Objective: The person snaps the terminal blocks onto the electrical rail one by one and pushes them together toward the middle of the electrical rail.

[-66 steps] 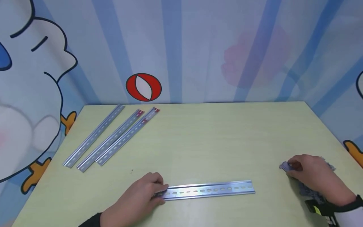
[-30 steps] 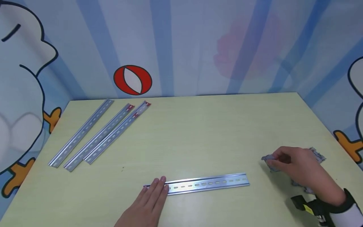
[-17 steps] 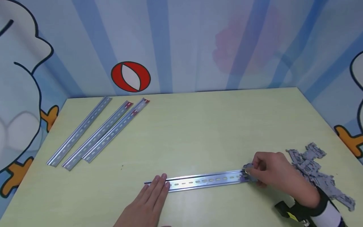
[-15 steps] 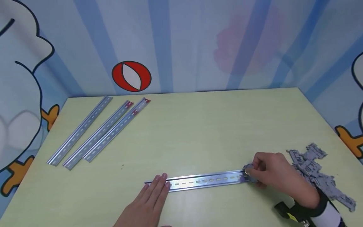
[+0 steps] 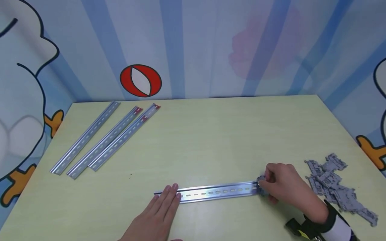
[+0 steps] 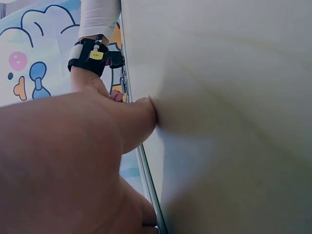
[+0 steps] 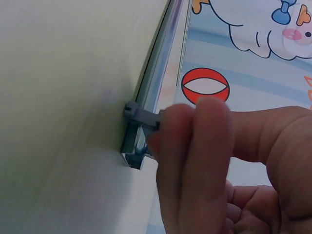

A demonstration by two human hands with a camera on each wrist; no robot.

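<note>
Against pale yellow tabletop, my flat left hand presses a slotted silver metal rail, my right hand pinching a grey plastic clip at its right end, the jumbled grey plastic heap farther right seemingly unfitted.

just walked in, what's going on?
A person's left hand presses a slotted silver metal rail near its left end; the right hand pinches a small grey plastic-looking piece at the right end. Unclear whether it's seated. A heap of similar grey pieces lies at right, three more slotted metal rails at left.
</note>
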